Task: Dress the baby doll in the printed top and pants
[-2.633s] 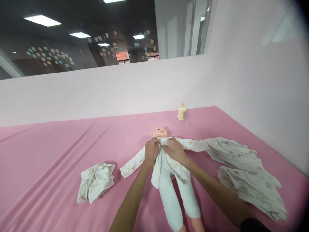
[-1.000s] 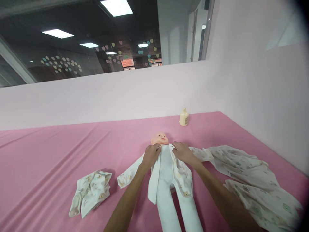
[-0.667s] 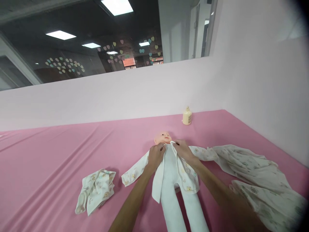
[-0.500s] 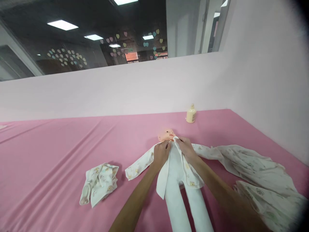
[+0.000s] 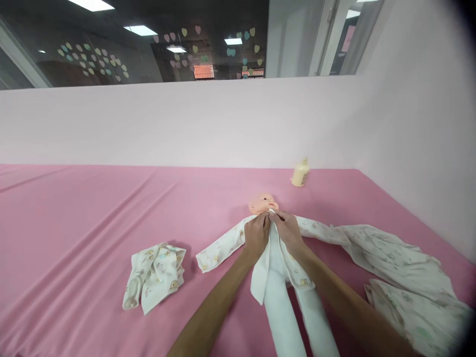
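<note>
Head view: The baby doll [image 5: 280,305] is lying back-down on the pink sheet [image 5: 208,198], wearing the open printed jacket [image 5: 261,277] with sleeves spreading outward, presumably for front access. The left hand [image 5: 256,234] and right hand [image 5: 290,232] are pinching opposite sides at the neck, fingers nearly closed on fabric, apparently keeping both sides together.

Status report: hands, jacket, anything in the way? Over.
Left hand, right hand: both pinching jacket near collar. Jacket around doll, lower front open. Bottle beyond doll's head, out of the way.
</note>
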Demonstrator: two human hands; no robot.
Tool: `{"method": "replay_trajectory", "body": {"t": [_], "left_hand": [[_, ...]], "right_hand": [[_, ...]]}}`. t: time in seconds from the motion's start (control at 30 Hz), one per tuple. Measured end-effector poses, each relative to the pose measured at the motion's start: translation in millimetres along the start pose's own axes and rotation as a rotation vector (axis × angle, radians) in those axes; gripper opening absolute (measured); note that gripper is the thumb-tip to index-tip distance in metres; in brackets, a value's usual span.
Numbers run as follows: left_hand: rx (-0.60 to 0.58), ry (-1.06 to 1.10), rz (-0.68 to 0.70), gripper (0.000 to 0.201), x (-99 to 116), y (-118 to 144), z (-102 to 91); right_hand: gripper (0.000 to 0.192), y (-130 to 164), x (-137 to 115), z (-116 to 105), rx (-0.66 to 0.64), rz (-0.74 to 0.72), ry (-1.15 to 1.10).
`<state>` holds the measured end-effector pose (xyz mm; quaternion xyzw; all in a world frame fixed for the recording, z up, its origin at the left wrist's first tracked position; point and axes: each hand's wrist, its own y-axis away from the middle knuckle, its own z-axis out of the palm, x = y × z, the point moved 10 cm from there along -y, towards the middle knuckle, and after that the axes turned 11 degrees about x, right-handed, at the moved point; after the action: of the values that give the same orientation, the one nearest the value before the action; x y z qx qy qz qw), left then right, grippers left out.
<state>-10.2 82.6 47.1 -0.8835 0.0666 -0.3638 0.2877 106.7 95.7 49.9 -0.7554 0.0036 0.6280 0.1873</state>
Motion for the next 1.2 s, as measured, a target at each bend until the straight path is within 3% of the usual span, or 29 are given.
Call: {"method": "replay_trajectory", "body": {"t": [0.2, 0.47, 0.67, 0.83, 1.03, 1.2], "left_hand": [[-0.006, -0.030, 0.012, 0.034, -0.7, 1.1, 3.7], [-0.011, -0.065, 0.023, 0.031, 0.2, 1.4, 2.7], [-0.007, 0.042, 0.001, 0.026, -1.7, 1.7, 2.9], [-0.042, 0.226, -0.202, 0.026, -13.6, -1.7, 5.6], [-0.237, 0.761, -0.513, 0.022, -24.1, -4.1, 19.6], [-0.299, 0.824, -0.711, 0.027, -40.5, 0.8, 29.0]], "right_hand": [[0.030, 0.9, 12.0, 3.6, -0.038, 0.114, -0.092], [0.031, 10.7, 1.1, -3.5, 0.051, 0.047, 0.067], [0.038, 25.3, -4.7, 0.6, 0.037, 0.028, 0.041], [0.039, 28.0, -8.5, 1.7, 0.042, -0.016, 0.088], [0.038, 30.0, -21.3, 2.3, 0.035, -0.079, 0.132], [0.036, 32.7, -36.1, 6.2, -0.015, -0.157, 0.135]]}}
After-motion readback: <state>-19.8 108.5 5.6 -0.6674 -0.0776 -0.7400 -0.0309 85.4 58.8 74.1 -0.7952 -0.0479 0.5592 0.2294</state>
